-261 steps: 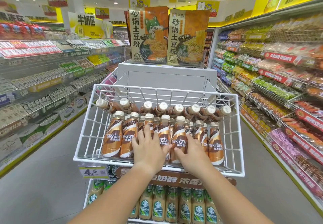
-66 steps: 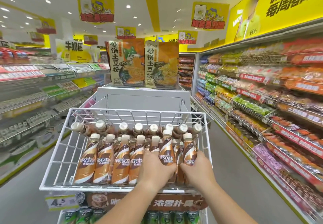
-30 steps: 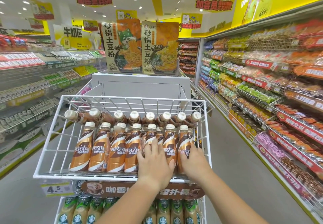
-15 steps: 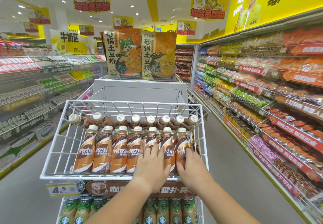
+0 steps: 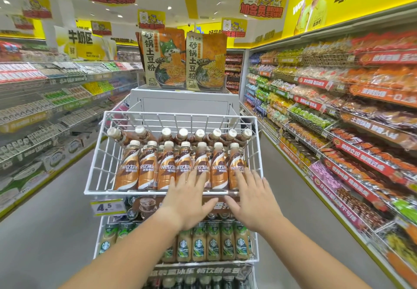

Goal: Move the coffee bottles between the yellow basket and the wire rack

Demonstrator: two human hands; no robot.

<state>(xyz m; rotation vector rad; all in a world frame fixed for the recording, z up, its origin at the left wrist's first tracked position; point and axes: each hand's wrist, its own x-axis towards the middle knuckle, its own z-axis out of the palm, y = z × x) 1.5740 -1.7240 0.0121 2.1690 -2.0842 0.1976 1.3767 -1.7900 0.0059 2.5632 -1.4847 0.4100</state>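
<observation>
Nearest the camera, both forearms reach forward over a lower tier of green-labelled bottles [image 5: 203, 244]. The left hand [image 5: 188, 200] and right hand [image 5: 255, 198] lie flat across the front rim of the wire rack [image 5: 101, 193], side by side and apart.

Fingers are straight and spread on both hands and hold nothing. The left fingers [image 5: 191, 179] press the middle of the front row. The right fingers [image 5: 244, 175] press the rightmost bottle.

The coffee bottles [image 5: 147, 169] stand upright in the rack with their long axis vertical. They are directly beyond the fingertips and touching them, and the fingertips point up along the bottle bodies.

Judgement: the untouched left end of the row is nearer the left hand.

Behind the front row, a rear rank [image 5: 182, 134] of bottles leans, caps up, towards the back wall. The yellow basket is not in view.
</observation>
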